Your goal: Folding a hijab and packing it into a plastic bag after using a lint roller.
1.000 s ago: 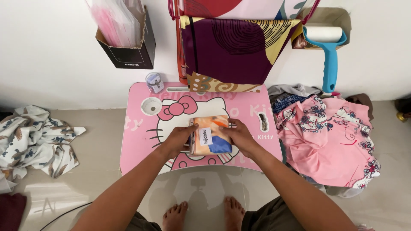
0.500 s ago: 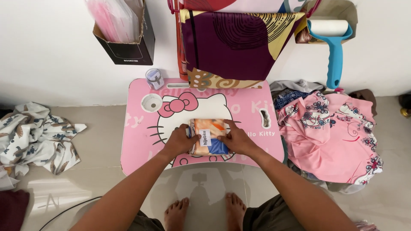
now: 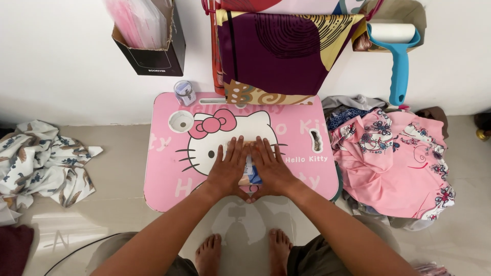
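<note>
A small folded bundle of cloth [image 3: 250, 168], orange and blue with a white label, lies in the middle of a pink lap table [image 3: 163, 179] printed with a cartoon cat face. My left hand [image 3: 228, 168] and my right hand [image 3: 271, 168] lie flat on top of it, side by side, palms down, fingers straight and pointing away from me. Only a narrow strip of the bundle shows between the two hands. My bare feet [image 3: 240, 253] show under the table's near edge.
A heap of pink floral clothes [image 3: 394, 158] lies right of the table, and a white patterned cloth [image 3: 41, 158] left of it. A dark purple and yellow fabric [image 3: 286, 46] hangs behind. A black box [image 3: 151, 48], a blue lint roller [image 3: 396, 51] and a small jar [image 3: 184, 93] are at the back.
Both hands held the bundle by its left and right edges before. Now they have moved inward and lie flat over its top, covering most of it.
</note>
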